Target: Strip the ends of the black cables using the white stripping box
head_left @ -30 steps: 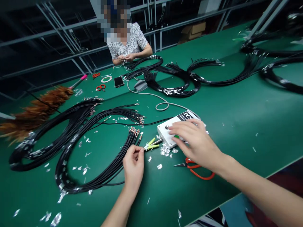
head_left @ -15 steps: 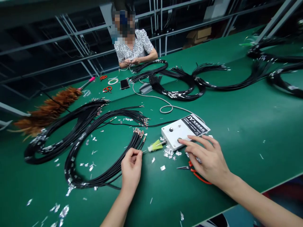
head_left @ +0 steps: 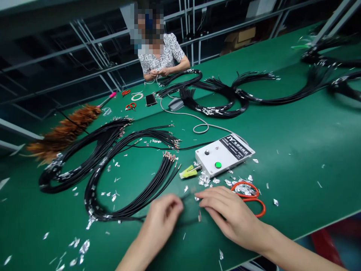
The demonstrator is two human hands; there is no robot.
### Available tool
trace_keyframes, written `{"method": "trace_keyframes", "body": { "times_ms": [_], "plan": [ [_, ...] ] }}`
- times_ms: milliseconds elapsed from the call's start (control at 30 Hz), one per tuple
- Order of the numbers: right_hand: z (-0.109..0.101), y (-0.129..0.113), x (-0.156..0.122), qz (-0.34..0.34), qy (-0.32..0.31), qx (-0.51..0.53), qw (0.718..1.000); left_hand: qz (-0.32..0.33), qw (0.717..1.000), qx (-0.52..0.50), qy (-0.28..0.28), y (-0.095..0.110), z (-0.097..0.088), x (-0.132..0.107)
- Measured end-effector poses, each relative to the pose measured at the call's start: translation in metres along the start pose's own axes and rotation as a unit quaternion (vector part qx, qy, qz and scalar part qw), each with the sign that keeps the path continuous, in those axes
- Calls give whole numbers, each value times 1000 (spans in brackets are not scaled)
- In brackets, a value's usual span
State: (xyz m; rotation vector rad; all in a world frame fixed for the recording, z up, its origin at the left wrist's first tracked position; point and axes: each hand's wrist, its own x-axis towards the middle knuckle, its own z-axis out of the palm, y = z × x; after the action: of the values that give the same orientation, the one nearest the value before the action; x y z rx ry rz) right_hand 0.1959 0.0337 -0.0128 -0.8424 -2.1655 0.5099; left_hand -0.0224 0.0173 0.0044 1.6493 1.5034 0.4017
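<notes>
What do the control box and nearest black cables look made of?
Control box: matte white, painted metal or plastic; flat faces leave it open. Black cables: satin plastic or rubber sheathing, by their smooth bends; reddish tips, probably copper.

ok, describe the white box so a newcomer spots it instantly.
On the green table, look just beyond the right hand. There lies a flat white box with a yellow tip at its left end. Its green button sets it apart from the black cable bundles.
</notes>
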Motion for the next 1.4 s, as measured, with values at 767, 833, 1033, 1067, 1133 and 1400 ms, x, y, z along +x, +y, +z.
{"method": "trace_keyframes", "body": {
  "times_ms": [767,833,1033,1067,1133,1400],
  "plan": [
    [11,-2,12,72,-62,34,995,-13,994,-108,22,-2,11,-7],
    [9,-7,10,51,-138,81,986,-16,991,-131,21,-2,12,-9],
    [6,-19,-2,-28,-266,177,947,-12,988,-150,31,3,13,-4],
    [8,-21,-5,-56,-275,174,944,-7,988,-152,37,5,13,-2],
    [15,-25,-10,-114,-291,153,937,2,985,-169,47,10,13,1],
    [38,-36,-14,-211,-299,83,927,33,972,-190,137,23,11,13]
  ]
}}
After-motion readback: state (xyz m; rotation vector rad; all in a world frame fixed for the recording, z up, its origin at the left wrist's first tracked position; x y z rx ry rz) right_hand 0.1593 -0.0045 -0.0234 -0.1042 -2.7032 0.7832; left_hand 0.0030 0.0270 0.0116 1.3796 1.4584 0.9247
